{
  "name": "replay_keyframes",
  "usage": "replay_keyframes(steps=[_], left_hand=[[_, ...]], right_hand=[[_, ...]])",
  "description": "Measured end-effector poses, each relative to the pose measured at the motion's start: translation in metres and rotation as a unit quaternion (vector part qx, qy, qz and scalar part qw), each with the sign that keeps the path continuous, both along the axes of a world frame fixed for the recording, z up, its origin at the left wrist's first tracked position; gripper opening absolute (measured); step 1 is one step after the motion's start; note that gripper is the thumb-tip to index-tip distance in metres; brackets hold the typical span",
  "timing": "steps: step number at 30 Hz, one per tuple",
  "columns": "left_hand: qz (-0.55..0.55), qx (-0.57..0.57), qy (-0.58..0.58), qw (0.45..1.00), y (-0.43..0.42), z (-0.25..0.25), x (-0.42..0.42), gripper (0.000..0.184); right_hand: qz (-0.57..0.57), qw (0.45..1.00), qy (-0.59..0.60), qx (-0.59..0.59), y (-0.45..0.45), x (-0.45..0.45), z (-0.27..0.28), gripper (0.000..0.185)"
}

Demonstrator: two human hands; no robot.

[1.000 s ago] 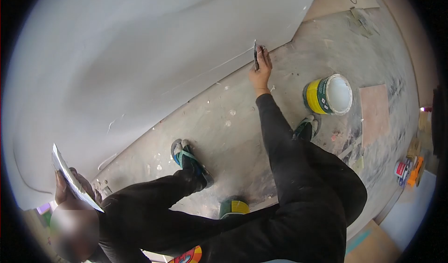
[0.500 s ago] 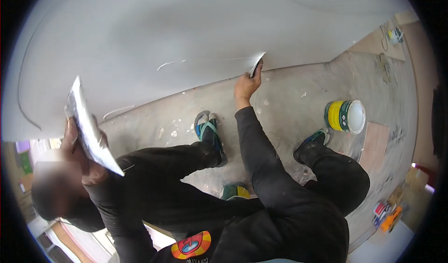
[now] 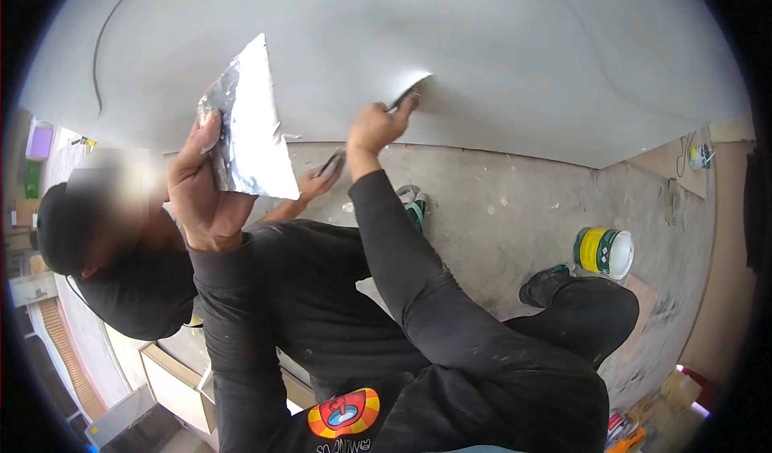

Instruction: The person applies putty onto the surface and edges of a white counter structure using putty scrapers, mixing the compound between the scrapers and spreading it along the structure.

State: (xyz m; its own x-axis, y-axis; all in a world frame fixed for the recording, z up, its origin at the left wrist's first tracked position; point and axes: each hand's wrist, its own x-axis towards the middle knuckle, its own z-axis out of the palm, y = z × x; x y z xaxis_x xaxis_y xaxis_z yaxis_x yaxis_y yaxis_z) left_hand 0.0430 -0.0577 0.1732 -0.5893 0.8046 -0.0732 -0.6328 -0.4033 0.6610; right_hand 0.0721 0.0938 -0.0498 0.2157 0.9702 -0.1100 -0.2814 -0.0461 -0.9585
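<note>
My left hand [image 3: 211,188] is raised at the left, gripping a wide shiny metal putty blade [image 3: 245,123] smeared with white compound. My right hand [image 3: 379,131], fingers wrapped round a dark handle, holds a putty knife [image 3: 412,87] against the pale grey wall [image 3: 498,59]. The knife's far edge touches the surface. Between my two arms, lower down, a co-worker's hand [image 3: 324,181] holds a dark tool near the foot of the wall.
A co-worker in a black cap [image 3: 56,220] crouches close at my left. On the stained floor [image 3: 482,204] a yellow-and-green bucket [image 3: 603,252] stands to the right. Boxes and tools lie at the lower right [image 3: 635,425]; furniture [image 3: 173,377] is at the lower left.
My left hand has lifted the wide blade up and to the right. My right hand and putty knife have shifted left and slightly up. The co-worker's hand with a tool now shows.
</note>
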Motion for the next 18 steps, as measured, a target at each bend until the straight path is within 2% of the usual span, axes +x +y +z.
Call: replay_keyframes(steps=[1, 3, 5, 7, 9, 11, 12, 13, 14, 15, 16, 17, 18], left_hand=[[-0.011, 0.017, -0.010, 1.000, -0.005, -0.001, -0.001, 0.035], [-0.020, 0.032, -0.017, 0.999, -0.012, -0.004, -0.004, 0.034], [-0.004, 0.024, -0.037, 0.999, -0.015, -0.007, -0.011, 0.032], [-0.003, 0.024, -0.024, 0.999, -0.018, -0.011, -0.018, 0.029], [0.000, 0.039, -0.057, 0.998, -0.020, -0.014, -0.023, 0.029], [0.015, 0.039, -0.069, 0.997, -0.025, -0.019, -0.031, 0.026], [0.015, 0.010, -0.072, 0.997, -0.031, -0.025, -0.041, 0.024], [0.015, -0.018, -0.074, 0.997, -0.036, -0.031, -0.048, 0.022], [0.039, -0.075, -0.073, 0.994, -0.040, -0.034, -0.052, 0.017], [0.042, -0.073, -0.071, 0.994, -0.038, -0.030, -0.052, 0.017], [0.068, -0.130, -0.077, 0.986, -0.034, -0.027, -0.047, 0.016], [0.094, -0.189, -0.085, 0.974, -0.031, -0.025, -0.043, 0.015], [0.089, -0.206, -0.072, 0.972, -0.031, -0.027, -0.041, 0.015]], right_hand=[[0.004, 1.000, 0.001, 0.003, -0.011, -0.012, 0.010, 0.066], [-0.007, 0.991, -0.127, 0.047, -0.027, -0.036, 0.024, 0.067], [-0.010, 0.991, -0.125, 0.045, -0.040, -0.053, 0.030, 0.068], [0.049, 0.986, -0.149, 0.052, -0.058, -0.060, 0.032, 0.069], [0.075, 0.975, -0.194, 0.074, -0.075, -0.053, 0.029, 0.067], [0.233, 0.958, -0.137, 0.094, -0.082, -0.038, 0.026, 0.062], [0.218, 0.954, -0.136, 0.157, -0.087, -0.030, 0.026, 0.057], [0.218, 0.953, -0.131, 0.163, -0.090, -0.016, 0.039, 0.057], [0.236, 0.935, -0.101, 0.243, -0.091, 0.004, 0.058, 0.056], [0.253, 0.910, -0.071, 0.321, -0.089, 0.021, 0.074, 0.054], [0.232, 0.878, -0.082, 0.412, -0.085, 0.031, 0.081, 0.054], [0.234, 0.877, -0.083, 0.412, -0.082, 0.041, 0.088, 0.054], [0.262, 0.840, -0.052, 0.472, -0.077, 0.048, 0.095, 0.056]])
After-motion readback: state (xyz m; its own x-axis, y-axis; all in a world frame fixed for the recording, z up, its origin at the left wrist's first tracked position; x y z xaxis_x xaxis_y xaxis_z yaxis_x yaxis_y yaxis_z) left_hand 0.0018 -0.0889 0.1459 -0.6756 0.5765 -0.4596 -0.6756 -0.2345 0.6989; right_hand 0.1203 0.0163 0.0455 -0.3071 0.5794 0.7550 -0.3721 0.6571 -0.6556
